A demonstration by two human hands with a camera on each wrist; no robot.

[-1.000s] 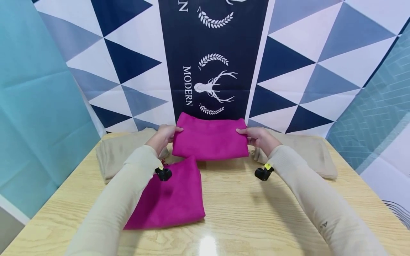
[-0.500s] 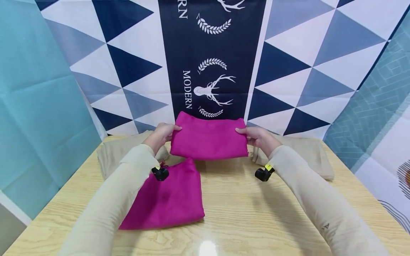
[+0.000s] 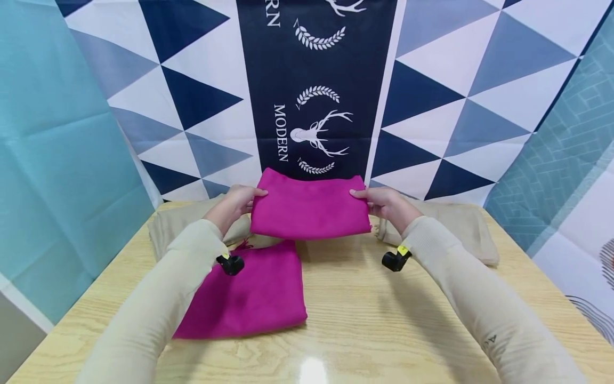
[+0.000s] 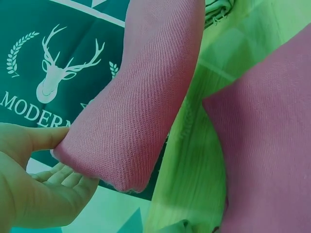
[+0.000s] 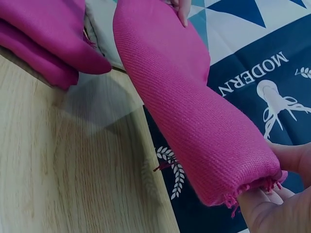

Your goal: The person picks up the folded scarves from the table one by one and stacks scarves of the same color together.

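A folded magenta scarf [image 3: 310, 210] hangs above the far part of the table, held up by its two sides. My left hand [image 3: 234, 205] pinches its left end, thumb on top and fingers beneath. At the right end my right hand [image 3: 387, 204] grips it the same way. Short fringe [image 5: 243, 191] shows beside the right fingers in the right wrist view. Another magenta scarf [image 3: 261, 296], folded flat, lies on the table at near left, partly hidden by the left forearm.
Folded beige cloths lie at the back: one on the left [image 3: 172, 224], partly behind the left arm, another on the right [image 3: 462, 229]. A patterned fabric backdrop [image 3: 201, 69] stands behind the wooden table [image 3: 364, 320]. A small black camera sits on each wrist.
Both hands have shifted slightly left with the held scarf, the left one farther, so the scarf looks a little wider. The head view has tilted slightly. The grips are unchanged.
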